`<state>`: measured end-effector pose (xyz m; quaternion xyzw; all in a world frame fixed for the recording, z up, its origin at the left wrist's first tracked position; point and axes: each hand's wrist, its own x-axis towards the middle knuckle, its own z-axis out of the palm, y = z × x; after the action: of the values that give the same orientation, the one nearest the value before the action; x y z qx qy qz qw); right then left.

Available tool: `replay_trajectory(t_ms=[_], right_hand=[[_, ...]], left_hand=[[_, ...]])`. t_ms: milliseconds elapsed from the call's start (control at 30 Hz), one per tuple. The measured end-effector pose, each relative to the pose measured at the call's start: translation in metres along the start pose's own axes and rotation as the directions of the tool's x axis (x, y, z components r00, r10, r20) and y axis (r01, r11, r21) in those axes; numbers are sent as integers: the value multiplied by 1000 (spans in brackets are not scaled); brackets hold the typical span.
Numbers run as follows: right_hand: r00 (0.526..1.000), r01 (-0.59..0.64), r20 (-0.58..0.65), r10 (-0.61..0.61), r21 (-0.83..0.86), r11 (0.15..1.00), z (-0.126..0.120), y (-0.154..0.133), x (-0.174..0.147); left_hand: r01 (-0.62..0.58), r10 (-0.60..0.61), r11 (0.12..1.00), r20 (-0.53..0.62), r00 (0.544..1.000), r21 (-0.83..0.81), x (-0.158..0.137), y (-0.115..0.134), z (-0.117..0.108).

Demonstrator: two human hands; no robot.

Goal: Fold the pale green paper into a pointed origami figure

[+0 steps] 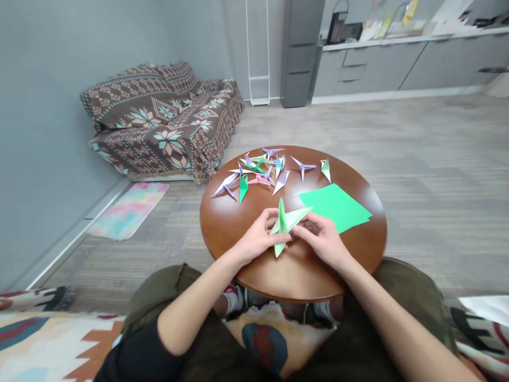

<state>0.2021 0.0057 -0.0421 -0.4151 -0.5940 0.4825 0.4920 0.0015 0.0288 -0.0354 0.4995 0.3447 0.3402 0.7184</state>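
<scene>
- Spreading across the room, the grey streaked floor [417, 154] is running beneath the furniture.
- The long grey kitchen cabinets [382, 69] are standing along the far wall at the right, beside a tall dark grey cupboard-like unit [304, 48].
- The sofa draped in brown patterned fabric [167, 127] is sitting by the wall at the far left.
- The round, glossy reddish-brown wooden table [222, 228] is standing before the person, its near edge lying between 2 knees in dark olive trousers [159, 297].
- The rectangular pastel multicoloured mat [127, 209] is lying on the floor near the sofa.
- The flat bright green paper sheets [334, 204] are resting on the table's right side, just beyond the right hand [322, 236].
- The left hand [264, 233] is pinching the left side of the light green folded-paper bird [283, 223], its thumb lying across the front.
- The right hand is gripping the bird's right side, thumb and fingers closing on the paper.
- The bird is hovering over the table's near half, 1 point rising and 1 pointing down.
- Small folded-paper figures in lilac, green, pink and white [244, 187] are crowding the table's far left; 1 lilac figure [304, 167] and 1 green-and-white figure [325, 170] are lying apart, farther right.
</scene>
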Motion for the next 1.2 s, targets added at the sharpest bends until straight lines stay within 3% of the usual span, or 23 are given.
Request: replay_trajectory(t_ms=[167, 367, 700, 867, 1033, 1200], right_hand=[[999, -46, 13, 46, -26, 999, 4, 3, 0], [1000, -13, 16, 13, -7, 1000, 1, 0, 0], [972, -20, -230, 44, 104, 994, -14, 4, 6], [934, -71, -337, 119, 152, 986, -16, 7, 6], [897, -33, -433, 95, 148, 988, -18, -1, 5], [915, -22, -400, 61, 100, 995, -21, -4, 5]], left_hand=[[-10, 10, 1000, -9, 1000, 14, 1, -3, 1], [56, -58, 992, -9, 998, -110, -4, 4, 5], [-38, 43, 989, 35, 998, -140, 0, 8, -6], [-52, 42, 989, -73, 996, -140, 1, 3, -9], [-62, 18, 971, -188, 982, -231, 2, 1, -6], [-128, 76, 968, -233, 970, -218, 5, 6, -4]])
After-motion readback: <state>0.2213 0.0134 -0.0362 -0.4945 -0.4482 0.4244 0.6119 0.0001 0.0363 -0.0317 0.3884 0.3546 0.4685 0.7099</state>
